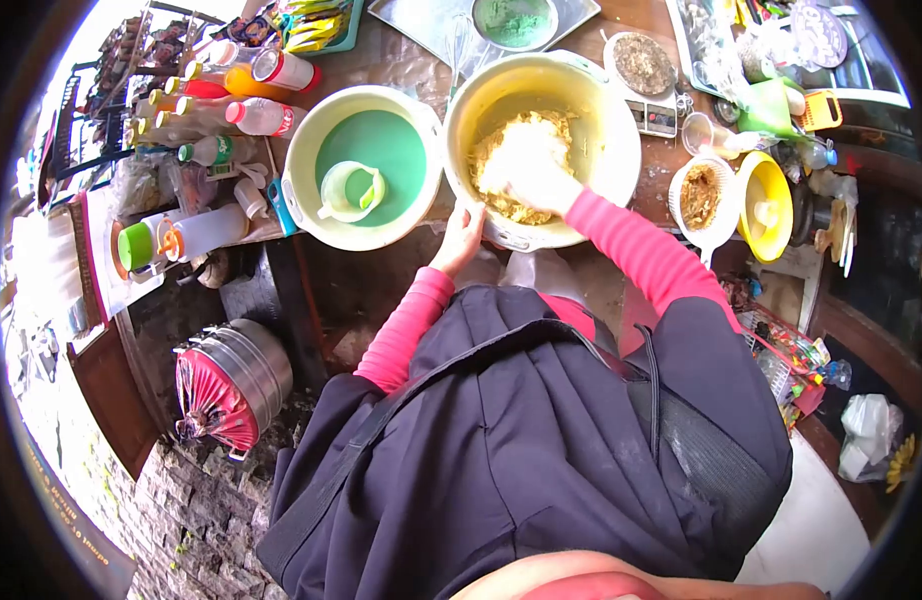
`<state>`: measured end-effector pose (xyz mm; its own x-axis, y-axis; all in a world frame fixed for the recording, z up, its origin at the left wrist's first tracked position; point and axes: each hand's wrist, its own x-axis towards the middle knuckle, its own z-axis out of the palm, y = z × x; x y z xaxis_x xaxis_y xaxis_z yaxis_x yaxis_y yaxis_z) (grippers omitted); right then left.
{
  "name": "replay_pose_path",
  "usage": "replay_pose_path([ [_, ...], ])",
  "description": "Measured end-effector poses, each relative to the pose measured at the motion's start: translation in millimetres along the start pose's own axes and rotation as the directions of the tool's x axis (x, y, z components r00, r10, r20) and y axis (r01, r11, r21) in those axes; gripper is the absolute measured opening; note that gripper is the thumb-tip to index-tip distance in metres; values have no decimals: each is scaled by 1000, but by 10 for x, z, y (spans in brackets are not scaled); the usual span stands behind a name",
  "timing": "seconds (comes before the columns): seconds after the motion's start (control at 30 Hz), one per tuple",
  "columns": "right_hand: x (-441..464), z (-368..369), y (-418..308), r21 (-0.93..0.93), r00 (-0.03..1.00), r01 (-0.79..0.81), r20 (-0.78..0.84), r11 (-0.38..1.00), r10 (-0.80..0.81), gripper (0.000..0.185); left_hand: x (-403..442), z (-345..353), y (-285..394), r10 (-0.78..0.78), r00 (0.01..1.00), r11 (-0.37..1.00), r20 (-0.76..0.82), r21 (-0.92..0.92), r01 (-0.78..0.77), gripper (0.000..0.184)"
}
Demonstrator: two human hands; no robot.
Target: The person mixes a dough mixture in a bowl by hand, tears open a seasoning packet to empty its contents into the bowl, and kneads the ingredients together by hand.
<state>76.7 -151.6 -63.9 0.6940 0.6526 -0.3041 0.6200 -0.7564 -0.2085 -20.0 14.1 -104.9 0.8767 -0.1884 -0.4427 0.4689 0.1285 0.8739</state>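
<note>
A cream-coloured basin [613, 120] at the table's front edge holds a yellow, shredded or crumbly mixture [486, 160]. My right hand [543, 188] is down in this mixture; glare washes out its fingers, so their shape is unclear. At the basin's near left side, my left hand [461, 238] grips the rim with its fingers upward. Just left of it stands a second pale basin [303, 150] with green liquid [386, 145] in it. A translucent cup [336, 190] sits in that liquid, with some green inside.
Behind the basins, a bowl of green powder [516, 22] stands on a metal tray [411, 20] beside a whisk [458, 45]. A scale [653, 115] carries a brown-filled dish [641, 62]. Rightward are a white strainer [699, 197] and yellow bowl [764, 205]. Several bottles [261, 117] crowd the left.
</note>
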Motion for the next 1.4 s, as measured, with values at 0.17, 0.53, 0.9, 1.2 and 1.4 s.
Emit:
replay_pose_path([
  [0.17, -260, 305, 140, 54, 968, 52, -249, 997, -37, 31, 83, -27, -151, -35, 999, 999, -9, 7, 35, 40],
  [0.53, -55, 155, 225, 62, 939, 81, -339, 995, -55, 28, 118, -67, -272, 95, 995, 989, -35, 118, -90, 36],
  [0.9, -864, -198, 470, 801, 642, 34, -476, 598, 601, 33, -85, 45, 275, -210, 978, 978, -3, 1, 210, 34],
  [1.2, 19, -216, 592, 873, 733, -30, -312, 486, 604, 36, 150, -116, -326, 97, 995, 984, -10, 153, -94, 35],
  [1.4, 381, 27, 612, 598, 991, -30, -87, 801, 103, 38, -44, 15, 199, -190, 981, 976, 26, -101, 192, 36],
])
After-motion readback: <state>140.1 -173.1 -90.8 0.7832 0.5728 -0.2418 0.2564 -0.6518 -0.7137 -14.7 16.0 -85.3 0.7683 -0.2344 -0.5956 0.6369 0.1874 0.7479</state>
